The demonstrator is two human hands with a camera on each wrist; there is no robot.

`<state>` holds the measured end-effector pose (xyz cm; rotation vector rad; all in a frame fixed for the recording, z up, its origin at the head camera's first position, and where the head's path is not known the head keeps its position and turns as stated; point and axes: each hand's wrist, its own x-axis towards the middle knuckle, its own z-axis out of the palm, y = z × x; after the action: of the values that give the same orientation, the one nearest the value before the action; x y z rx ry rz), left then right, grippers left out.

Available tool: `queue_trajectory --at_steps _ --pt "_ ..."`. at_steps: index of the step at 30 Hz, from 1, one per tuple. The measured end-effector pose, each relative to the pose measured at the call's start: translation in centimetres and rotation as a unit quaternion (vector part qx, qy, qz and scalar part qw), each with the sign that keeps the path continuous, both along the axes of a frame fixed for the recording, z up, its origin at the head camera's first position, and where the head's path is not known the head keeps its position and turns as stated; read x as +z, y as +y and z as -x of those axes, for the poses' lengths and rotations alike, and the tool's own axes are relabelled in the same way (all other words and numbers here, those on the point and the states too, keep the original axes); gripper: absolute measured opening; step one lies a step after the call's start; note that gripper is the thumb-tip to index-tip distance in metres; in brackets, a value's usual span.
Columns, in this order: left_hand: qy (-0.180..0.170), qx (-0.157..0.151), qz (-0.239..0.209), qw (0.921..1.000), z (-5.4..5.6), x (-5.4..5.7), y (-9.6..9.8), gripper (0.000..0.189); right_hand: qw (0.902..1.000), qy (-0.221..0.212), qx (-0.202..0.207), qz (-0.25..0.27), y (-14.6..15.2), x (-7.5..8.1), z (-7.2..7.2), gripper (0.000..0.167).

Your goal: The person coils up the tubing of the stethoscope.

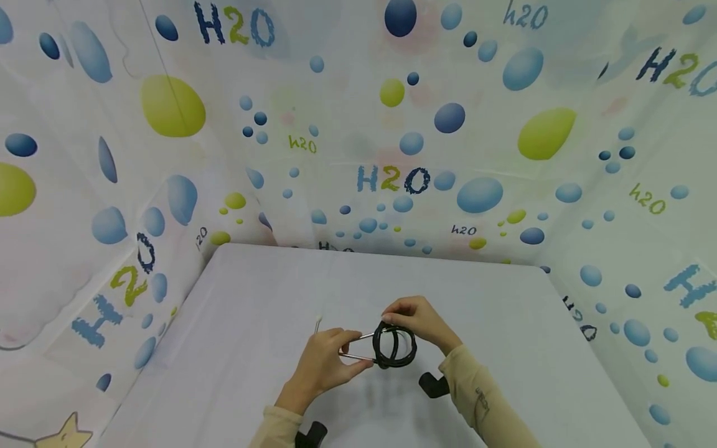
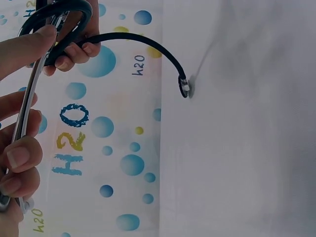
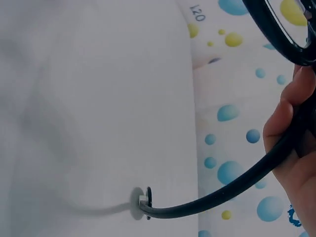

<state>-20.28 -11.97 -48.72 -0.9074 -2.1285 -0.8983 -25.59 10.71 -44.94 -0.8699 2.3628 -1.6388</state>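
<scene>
A stethoscope with black tubing (image 1: 411, 358) wound into loops is held above the white table. My left hand (image 1: 323, 364) grips its metal ear tubes (image 2: 28, 96), and one pale ear tip (image 1: 318, 318) pokes up beyond the fingers. At the top of the coil, my right hand (image 1: 414, 318) pinches the tubing between thumb and fingers. A length of tube (image 3: 222, 197) hangs out from the loops in both wrist views. It ends in a small round chest piece (image 3: 148, 202), seen nearly edge-on.
The white table (image 1: 252, 286) spreads out under both hands. Behind it and at the sides hang white sheets (image 1: 347, 93) printed with blue and green drops and H2O lettering. A black wrist-worn device (image 1: 434, 385) shows beside the right sleeve, another (image 1: 312, 434) by the left.
</scene>
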Motion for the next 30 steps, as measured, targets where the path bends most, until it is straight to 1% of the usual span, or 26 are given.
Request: queue_trajectory --at_steps 3,5,7,10,12,15,18,20,23,26,28,30 --pt "0.001 -0.006 -0.008 1.0000 0.1 0.1 0.0 0.044 0.9993 -0.034 0.010 0.011 0.5 -0.9 0.8 0.013" --pt "0.000 -0.012 -0.012 0.9999 0.2 0.2 0.0 0.043 0.9987 -0.046 0.014 0.014 0.8 -1.3 1.0 0.016" --pt "0.001 -0.017 -0.018 0.9997 0.2 0.3 -0.1 0.043 0.9984 -0.052 0.016 0.015 1.0 -1.5 1.1 0.018" --pt "0.001 -0.024 -0.024 0.9994 0.2 0.5 -0.2 0.043 0.9988 -0.048 0.011 0.010 1.1 -1.7 1.1 0.020" --pt "0.001 -0.022 -0.023 0.9995 0.2 0.7 -0.3 0.043 0.9990 -0.043 0.008 0.013 1.0 -1.7 1.0 0.019" --pt "-0.011 -0.019 -0.003 0.9998 0.0 0.9 -0.1 0.043 0.9991 -0.038 0.012 0.017 0.6 -1.6 1.1 0.016" --pt "-0.032 -0.016 0.016 0.9993 -0.4 0.9 0.1 0.042 0.9982 -0.050 0.025 0.022 0.1 -1.5 1.0 0.013" --pt "-0.041 -0.013 0.022 0.9988 -0.5 0.9 0.3 0.043 0.9978 -0.054 0.032 0.021 -0.2 -1.1 0.8 0.012" --pt "-0.050 -0.006 0.029 0.9983 -0.6 0.8 0.4 0.052 0.9978 -0.055 0.031 0.021 -0.4 -0.2 0.3 0.013" --pt "-0.045 -0.008 0.042 0.9981 -0.5 0.7 0.4 0.059 0.9981 -0.048 0.032 0.022 -0.5 0.5 -0.1 0.013" --pt "-0.036 -0.013 0.050 0.9980 -0.5 0.6 0.4 0.061 0.9982 -0.048 0.028 0.022 -0.3 0.1 0.1 0.013" --pt "-0.026 -0.021 0.051 0.9981 -0.4 0.6 0.4 0.057 0.9984 -0.045 0.024 0.023 -0.2 -0.4 0.4 0.013"
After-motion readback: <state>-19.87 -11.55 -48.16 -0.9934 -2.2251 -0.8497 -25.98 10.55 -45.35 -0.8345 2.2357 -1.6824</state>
